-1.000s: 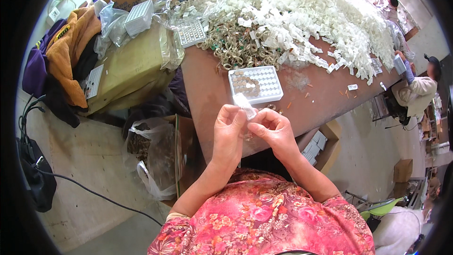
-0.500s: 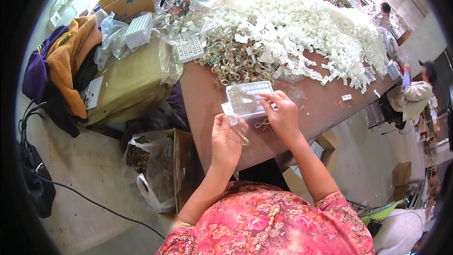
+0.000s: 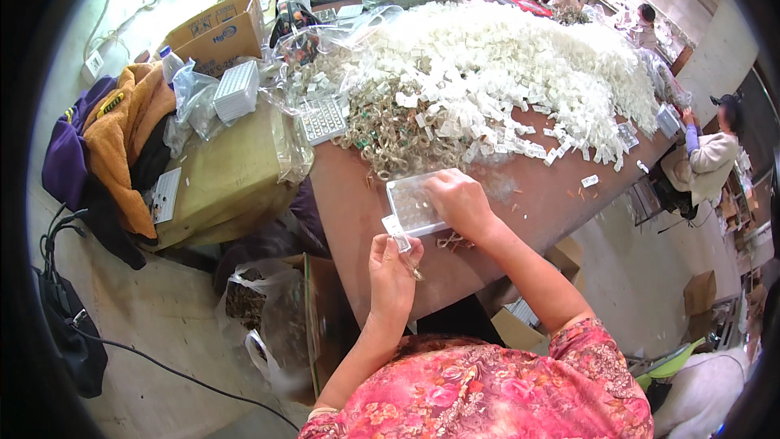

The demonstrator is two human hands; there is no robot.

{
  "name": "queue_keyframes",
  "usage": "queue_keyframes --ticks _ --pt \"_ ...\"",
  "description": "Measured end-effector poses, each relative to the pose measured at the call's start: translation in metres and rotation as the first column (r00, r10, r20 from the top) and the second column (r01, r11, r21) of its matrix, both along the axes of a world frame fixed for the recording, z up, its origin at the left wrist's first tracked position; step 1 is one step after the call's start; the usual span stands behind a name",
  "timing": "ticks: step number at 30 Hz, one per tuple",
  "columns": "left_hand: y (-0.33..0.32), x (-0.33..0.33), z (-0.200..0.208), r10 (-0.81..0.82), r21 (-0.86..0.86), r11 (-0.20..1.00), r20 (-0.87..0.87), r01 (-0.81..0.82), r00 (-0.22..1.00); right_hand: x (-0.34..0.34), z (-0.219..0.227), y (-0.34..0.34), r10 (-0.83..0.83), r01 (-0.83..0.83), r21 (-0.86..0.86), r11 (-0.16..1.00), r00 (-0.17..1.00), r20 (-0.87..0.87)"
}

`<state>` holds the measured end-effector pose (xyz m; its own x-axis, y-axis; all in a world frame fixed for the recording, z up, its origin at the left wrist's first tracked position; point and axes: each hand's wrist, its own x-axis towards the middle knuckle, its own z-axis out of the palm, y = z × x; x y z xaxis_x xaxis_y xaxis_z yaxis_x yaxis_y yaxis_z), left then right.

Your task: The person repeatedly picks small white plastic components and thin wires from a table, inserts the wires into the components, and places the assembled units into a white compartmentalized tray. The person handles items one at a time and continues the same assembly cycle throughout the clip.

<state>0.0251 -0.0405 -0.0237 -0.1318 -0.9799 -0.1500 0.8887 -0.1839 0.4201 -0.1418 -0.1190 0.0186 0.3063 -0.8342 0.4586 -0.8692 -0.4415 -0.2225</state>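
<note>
Brown tbl (image 3: 561, 199): R hand (image 3: 461, 202) palm-down over tray (image 3: 410, 205), L hand (image 3: 392, 272) pinching tag (image 3: 396, 236).

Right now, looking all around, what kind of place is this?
Probably a workshop for handwork: a huge heap of small white pieces covers much of a brown table, a white tray lies in front, and another person is at the right.
</note>
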Motion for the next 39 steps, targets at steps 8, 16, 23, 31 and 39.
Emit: queue_keyframes --ticks 8,16,23,31,39 --pt "0.004 0.007 -0.007 -0.019 -0.009 1.0 -0.028 0.019 0.999 -0.007 0.0 -0.002 -0.078 0.002 0.152 0.988 0.864 0.497" --pt "0.003 0.005 -0.012 -0.131 -0.034 0.991 -0.037 0.13 0.991 -0.021 0.008 -0.002 -0.121 -0.046 0.3 0.953 0.849 0.514" --pt "0.003 0.006 -0.007 -0.158 -0.007 0.987 0.009 0.158 0.987 -0.016 0.013 -0.001 0.127 -0.152 0.161 0.975 0.979 0.159" --pt "0.003 0.007 -0.009 -0.185 -0.071 0.98 0.006 0.185 0.983 -0.018 0.015 -0.003 0.166 -0.181 0.211 0.961 0.982 0.087" --pt "0.0 0.005 -0.005 -0.16 -0.067 0.985 0.027 0.162 0.987 -0.009 0.036 0.011 0.076 -0.163 0.209 0.964 0.925 0.372"
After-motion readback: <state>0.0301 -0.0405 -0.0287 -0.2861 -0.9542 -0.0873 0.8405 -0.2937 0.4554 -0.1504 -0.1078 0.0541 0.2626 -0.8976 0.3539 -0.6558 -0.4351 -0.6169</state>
